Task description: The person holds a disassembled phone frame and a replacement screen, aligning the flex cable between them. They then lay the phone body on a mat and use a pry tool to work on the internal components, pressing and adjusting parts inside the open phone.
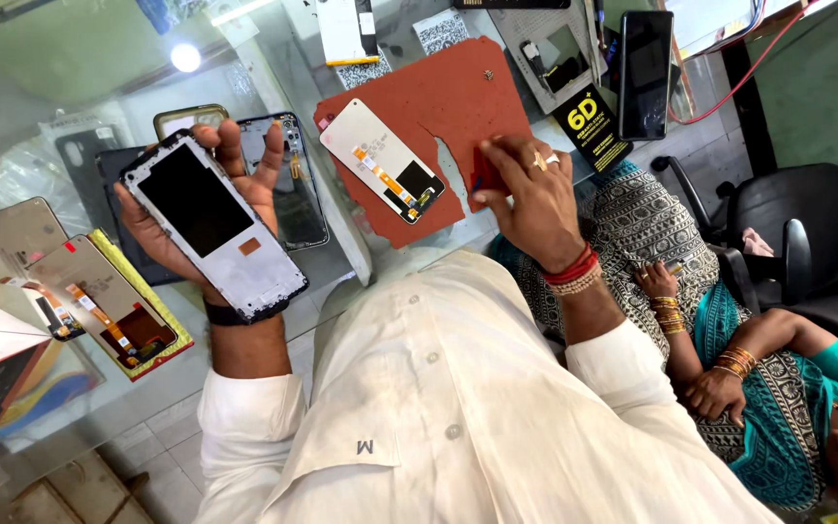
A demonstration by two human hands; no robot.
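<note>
The glass-topped table [70, 107] carries all parts and reflects a ceiling lamp. Near its far middle lies a torn reddish-brown rubber work mat [438, 97], flat on the glass.

A second person in a patterned black-and-teal garment [729, 320] sits to the right of the table, beside a black office chair [788, 223]; that person's hands rest in the lap, well apart from the work.

The white phone frame with a dark rectangular panel [210, 223] is off the table, in the left hand [235, 184]. The left grip is clenched around it: the palm backs the frame and the fingers curl over its far edge. The frame is tilted, with the dark panel facing the camera. A black band sits on the left wrist.

A white display module with an orange flex cable [382, 160] lies on the mat, back side up, just left of the tear.

The right hand [526, 194] rests palm down on the right part of the mat. Its fingertips press on a small dark red piece [487, 175] at the mat's torn edge. Whether the right grip is pinching that piece or only pressing it cannot be determined. Red and beaded bracelets sit on the right wrist.

A second display module with an orange flex cable [99, 301] lies on a yellow-edged pad at the near left. A transparent phone back cover [293, 184] lies behind the left hand. A black smartphone [646, 73] lies at the far right of the table.
</note>
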